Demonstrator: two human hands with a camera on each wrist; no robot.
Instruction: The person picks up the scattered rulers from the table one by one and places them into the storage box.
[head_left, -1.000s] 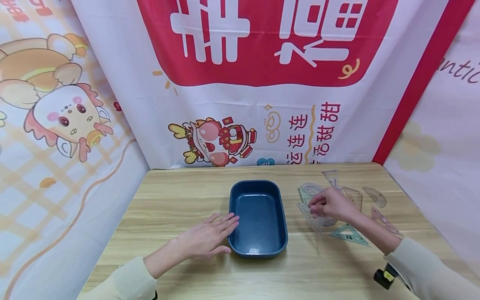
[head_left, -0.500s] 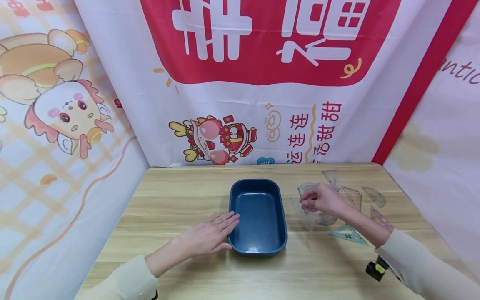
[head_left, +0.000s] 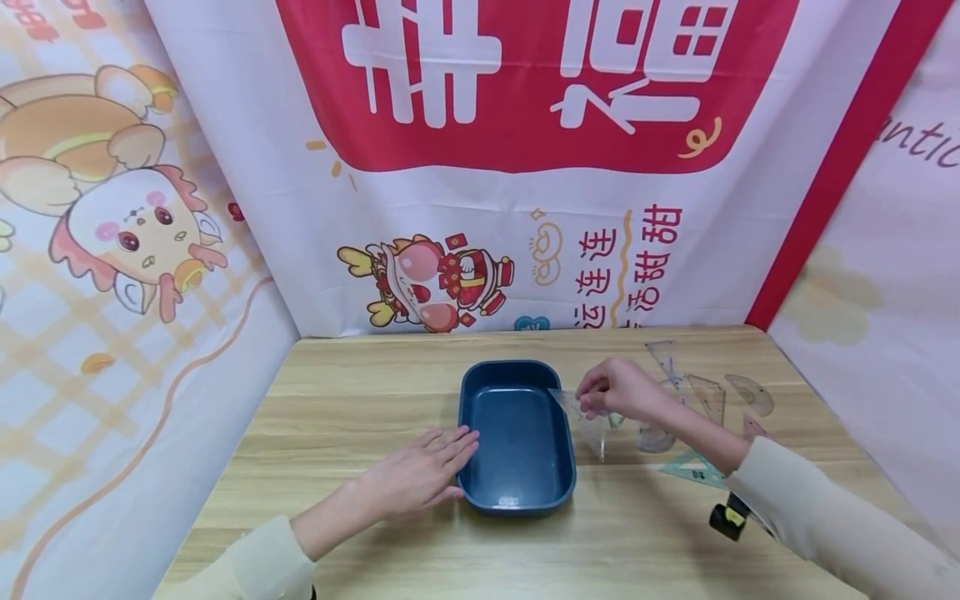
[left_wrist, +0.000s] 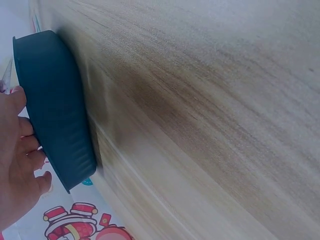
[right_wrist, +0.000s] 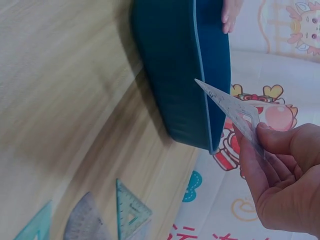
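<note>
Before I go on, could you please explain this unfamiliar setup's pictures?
No machine, just a person's bare left hand and right hand. One picture comes from a head camera looking down, the others from a camera on each wrist. On the wooden table stands a dark blue container, with see-through tools to its right, including a green set square and a protractor. The left hand touches the container's left rim; the right hand pinches a clear set square near the right rim.

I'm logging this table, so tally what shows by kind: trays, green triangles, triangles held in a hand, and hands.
Blue tray: 1
Green triangles, partly hidden in the head view: 2
Held clear triangle: 1
Hands, left hand and right hand: 2
Total: 6
</note>
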